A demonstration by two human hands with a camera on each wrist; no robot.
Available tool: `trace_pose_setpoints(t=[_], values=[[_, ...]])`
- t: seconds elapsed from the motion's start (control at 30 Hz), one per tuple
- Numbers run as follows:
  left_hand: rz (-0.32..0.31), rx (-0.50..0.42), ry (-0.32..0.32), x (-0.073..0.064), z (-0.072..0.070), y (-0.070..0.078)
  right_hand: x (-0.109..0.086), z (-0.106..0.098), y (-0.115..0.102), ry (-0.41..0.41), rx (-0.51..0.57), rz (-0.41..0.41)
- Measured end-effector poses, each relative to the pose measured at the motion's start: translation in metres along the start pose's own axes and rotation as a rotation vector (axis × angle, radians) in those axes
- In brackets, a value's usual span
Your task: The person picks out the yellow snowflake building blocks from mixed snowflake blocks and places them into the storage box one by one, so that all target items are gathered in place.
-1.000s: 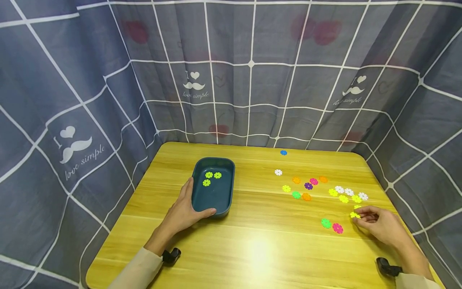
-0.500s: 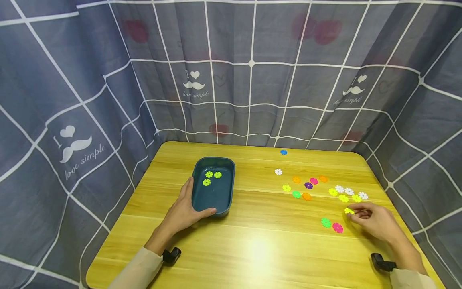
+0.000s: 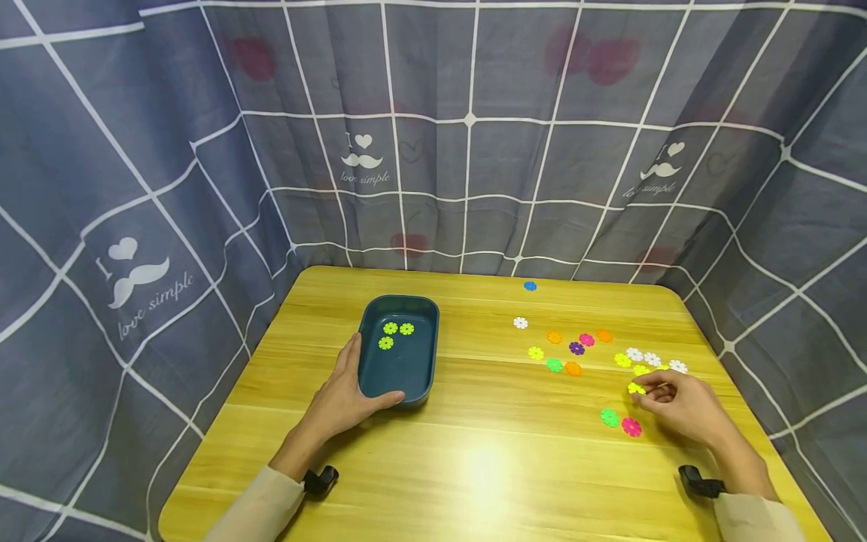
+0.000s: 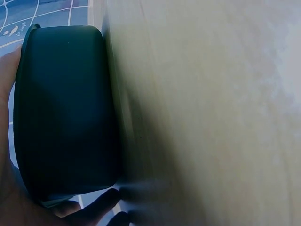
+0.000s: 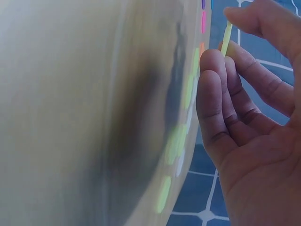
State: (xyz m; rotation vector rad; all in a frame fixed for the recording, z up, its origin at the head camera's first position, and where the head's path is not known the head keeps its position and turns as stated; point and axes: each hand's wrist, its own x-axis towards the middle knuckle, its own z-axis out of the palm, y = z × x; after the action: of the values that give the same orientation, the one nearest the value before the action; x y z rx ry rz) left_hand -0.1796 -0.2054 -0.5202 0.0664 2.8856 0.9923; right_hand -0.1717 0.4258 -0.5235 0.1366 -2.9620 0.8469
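Observation:
A dark teal tray (image 3: 423, 391) stands on the left half of the table, holding three yellow flower-shaped plastic discs (image 3: 386, 343). My left hand (image 3: 342, 397) grips its near left corner, thumb over the near rim and fingers along the left side. In the left wrist view the tray's wall (image 4: 66, 108) hides most of the fingers. On the right, my right hand (image 3: 684, 406) pinches one yellow flower-shaped disc (image 3: 636, 388) between thumb and index finger. The right wrist view shows that disc (image 5: 227, 38) edge-on, raised off the table. Yellow and white discs lie just beyond this hand.
Several orange, pink, green, purple (image 3: 576, 348) and yellow discs lie right of centre. A white disc (image 3: 520, 323) and a blue disc (image 3: 530, 286) lie farther back. A green disc (image 3: 609, 418) and a pink disc (image 3: 631, 427) are nearer. A curtain (image 3: 433, 150) surrounds the table (image 3: 474, 452).
My right hand has lifted the yellow disc and carried it leftward and slightly away from me. The left hand and the tray have stayed in place.

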Motion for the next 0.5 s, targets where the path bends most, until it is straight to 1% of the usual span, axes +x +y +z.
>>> trace_pose_setpoints(t=[0.33,0.5], values=[[-0.008,-0.004,-0.003,0.000,-0.001,0.000,0.005,0.008,-0.015,0.018,0.028,-0.058],[-0.006,-0.005,-0.005,-0.001,-0.001,0.000,0.009,0.012,-0.018,0.028,0.026,-0.097]])
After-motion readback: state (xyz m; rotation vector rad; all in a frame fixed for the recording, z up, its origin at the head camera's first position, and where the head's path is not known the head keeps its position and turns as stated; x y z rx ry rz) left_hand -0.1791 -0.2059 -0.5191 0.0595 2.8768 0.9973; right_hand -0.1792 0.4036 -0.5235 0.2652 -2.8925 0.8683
